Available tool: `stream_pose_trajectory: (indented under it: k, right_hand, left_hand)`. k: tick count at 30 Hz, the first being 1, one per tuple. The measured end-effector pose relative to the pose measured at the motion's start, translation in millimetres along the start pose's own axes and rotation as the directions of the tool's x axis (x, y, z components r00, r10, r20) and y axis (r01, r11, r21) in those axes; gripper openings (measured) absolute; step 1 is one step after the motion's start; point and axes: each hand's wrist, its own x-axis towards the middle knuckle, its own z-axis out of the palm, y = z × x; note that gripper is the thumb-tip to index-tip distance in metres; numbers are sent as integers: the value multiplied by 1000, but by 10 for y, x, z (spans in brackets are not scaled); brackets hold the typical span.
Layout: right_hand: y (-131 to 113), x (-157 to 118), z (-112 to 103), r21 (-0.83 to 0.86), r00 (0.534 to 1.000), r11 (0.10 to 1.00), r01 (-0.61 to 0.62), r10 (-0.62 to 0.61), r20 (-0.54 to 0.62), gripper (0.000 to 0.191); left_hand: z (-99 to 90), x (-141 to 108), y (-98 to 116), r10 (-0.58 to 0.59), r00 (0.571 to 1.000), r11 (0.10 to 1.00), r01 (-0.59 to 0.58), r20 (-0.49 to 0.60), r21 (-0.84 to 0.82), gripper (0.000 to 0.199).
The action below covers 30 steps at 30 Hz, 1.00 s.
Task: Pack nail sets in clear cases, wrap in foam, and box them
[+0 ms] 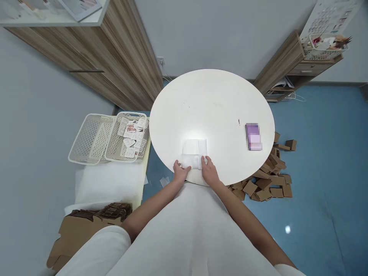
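Observation:
A folded white sheet (190, 147), thin and partly see-through, lies on the round white table (212, 96) near its front edge. Its front part is folded over into a flat packet; what it wraps, if anything, is hard to make out. My left hand (181, 172) grips the packet's near left corner, its thumb along the front edge. At the right side, the fingers of my right hand (210, 172) are pressed on the packet's edge, with the thumb mostly hidden.
A blurred purple and pink item (253, 137) lies at the table's right. Left stand two white baskets, one with cards (132, 132) and another basket (92, 140). Small brown boxes (270, 180) are heaped on the floor right; flat cardboard (83, 230) is stacked lower left.

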Motion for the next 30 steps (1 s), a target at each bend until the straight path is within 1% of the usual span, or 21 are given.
stream_pose_trajectory:
  k: [2, 3, 5, 7, 8, 10, 13, 15, 17, 19, 21, 22, 24, 26, 28, 30]
  right_hand:
    - [-5, -14, -7, 11, 1000, 1000, -2, 2, -10, 58]
    - [-2, -10, -18, 22, 1000, 1000, -2, 2, -16, 56]
    - [3, 13, -48, 37, 1000, 999, -14, 15, -27, 53]
    - [-3, 49, -77, 47, 999, 999, -28, 29, -17, 50]
    - [-11, 68, -86, 52, 1000, 998, -31, 31, -3, 49]
    - [-30, 102, -91, 73, 999, 997, -30, 28, 30, 49]
    - [-33, 128, -71, 144, 998, 989, -39, 33, 46, 51]
    - [-4, 125, -57, 261, 998, 964, -54, 42, 49, 54]
    - [37, 119, -53, 427, 997, 901, -75, 60, 47, 53]
    - [64, 124, -59, 575, 995, 812, -100, 97, 35, 48]
    - [58, 149, -64, 654, 987, 744, -140, 161, 27, 40]
    - [44, 168, -62, 665, 979, 727, -169, 202, 29, 37]
    - [6, 211, -49, 647, 960, 726, -234, 279, 34, 34]
    - [-21, 246, -25, 604, 948, 750, -269, 317, 28, 31]
    - [-24, 267, 2, 572, 950, 777, -265, 311, 17, 29]
    - [-8, 272, 18, 553, 957, 794, -251, 291, 17, 29]
  left_hand:
    - [-40, 45, 34, -60, 998, 990, 61, 11, -130, 80]
    - [-64, 63, 54, -70, 996, 981, 78, 49, -180, 76]
    - [-108, 87, 94, -42, 987, 970, 77, 155, -229, 58]
    - [-129, 93, 131, 38, 970, 973, 19, 239, -230, 37]
    - [-125, 89, 150, 87, 961, 974, -27, 264, -224, 30]
    - [-79, 73, 187, 186, 941, 973, -136, 282, -187, 23]
    - [61, 44, 248, 305, 902, 950, -311, 306, -31, 20]
    - [169, 26, 285, 348, 869, 914, -398, 352, 81, 17]
    - [258, 4, 306, 364, 843, 875, -455, 397, 163, 18]
    - [310, -29, 300, 390, 817, 828, -513, 425, 225, 26]
    - [313, -76, 266, 438, 776, 770, -585, 454, 257, 37]
    - [297, -102, 242, 462, 750, 742, -619, 473, 257, 42]
    - [233, -148, 194, 492, 695, 702, -673, 523, 233, 49]
    - [148, -165, 168, 517, 654, 679, -706, 552, 201, 48]
    - [72, -141, 181, 557, 639, 643, -736, 531, 211, 42]
    - [36, -83, 230, 588, 635, 588, -761, 500, 274, 39]
